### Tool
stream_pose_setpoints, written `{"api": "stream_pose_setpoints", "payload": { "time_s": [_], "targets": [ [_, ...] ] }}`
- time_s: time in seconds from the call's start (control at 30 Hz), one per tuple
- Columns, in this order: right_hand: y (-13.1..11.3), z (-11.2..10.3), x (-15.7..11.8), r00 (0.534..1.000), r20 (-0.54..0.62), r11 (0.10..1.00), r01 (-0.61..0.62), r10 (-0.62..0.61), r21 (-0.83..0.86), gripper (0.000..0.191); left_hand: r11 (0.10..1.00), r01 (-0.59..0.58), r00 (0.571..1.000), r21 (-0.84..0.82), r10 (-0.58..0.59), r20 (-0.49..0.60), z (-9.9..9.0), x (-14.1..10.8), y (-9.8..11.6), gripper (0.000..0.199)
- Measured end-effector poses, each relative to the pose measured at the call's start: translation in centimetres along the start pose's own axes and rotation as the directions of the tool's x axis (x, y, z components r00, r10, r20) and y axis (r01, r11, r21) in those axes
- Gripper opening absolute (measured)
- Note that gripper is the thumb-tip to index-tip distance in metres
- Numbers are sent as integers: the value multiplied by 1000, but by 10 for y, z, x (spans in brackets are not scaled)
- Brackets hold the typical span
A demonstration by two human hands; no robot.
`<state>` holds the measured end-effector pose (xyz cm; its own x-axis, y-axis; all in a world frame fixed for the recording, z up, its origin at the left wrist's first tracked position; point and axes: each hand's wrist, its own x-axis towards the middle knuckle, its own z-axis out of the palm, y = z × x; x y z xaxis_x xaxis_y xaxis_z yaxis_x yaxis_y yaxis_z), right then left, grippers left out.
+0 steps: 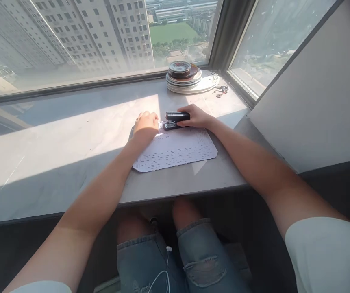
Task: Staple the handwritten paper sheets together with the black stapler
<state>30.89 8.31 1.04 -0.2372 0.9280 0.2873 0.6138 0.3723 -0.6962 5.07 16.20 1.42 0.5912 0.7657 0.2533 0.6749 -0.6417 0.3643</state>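
A white paper point(177, 150) with rows of dark marks and cut corners lies on the marble sill. My right hand point(194, 116) grips a black stapler point(177, 116) from its right end; its jaws point left, over the paper's far edge. At the paper's upper left, my left hand point(146, 123) rests with bent fingers on the sheet, just left of the stapler. Whether those fingers pinch the paper's edge is hidden by the back of the hand.
Stacked plates point(183, 79) stand by the window corner, with keys point(222, 89) at their right. The sill's front edge point(183, 195) runs above my knees. A white wall point(311, 97) rises at the right. White earphones point(168, 262) hang over my lap.
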Motion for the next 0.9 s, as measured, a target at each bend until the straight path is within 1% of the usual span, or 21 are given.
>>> {"api": "stream_pose_setpoints", "payload": {
  "time_s": [0.1,0.17,0.27,0.37,0.5,0.63,0.7,0.8,0.9],
  "targets": [
    [4,-1,-1,1000,-8,999,-9,9,-47,36,999,34,998,23,-35,43,4,2,7,12],
    [4,-1,-3,1000,-17,997,0,-1,-76,33,999,38,997,30,-40,61,5,6,12,13],
    [-1,0,-5,997,-39,991,67,-72,-117,27,999,12,996,45,-16,86,6,10,18,13],
    [-7,4,-6,983,-84,968,143,-163,-208,36,998,-11,996,61,5,93,9,10,18,11],
    [-9,9,-6,972,-103,928,164,-209,-336,39,998,-37,995,55,32,95,12,8,12,10],
    [-6,10,-8,977,-92,896,135,-190,-423,40,1000,-1,993,5,0,119,12,8,11,12],
    [-8,10,-10,979,-115,889,103,-171,-445,41,999,38,992,-8,-36,123,11,8,12,11],
    [-12,9,-12,968,-208,890,33,-143,-455,41,997,78,986,-18,-74,152,8,7,14,12],
    [-17,4,-16,928,-348,882,-50,-132,-469,38,997,60,984,-56,-49,171,7,6,11,22]
  ]
}}
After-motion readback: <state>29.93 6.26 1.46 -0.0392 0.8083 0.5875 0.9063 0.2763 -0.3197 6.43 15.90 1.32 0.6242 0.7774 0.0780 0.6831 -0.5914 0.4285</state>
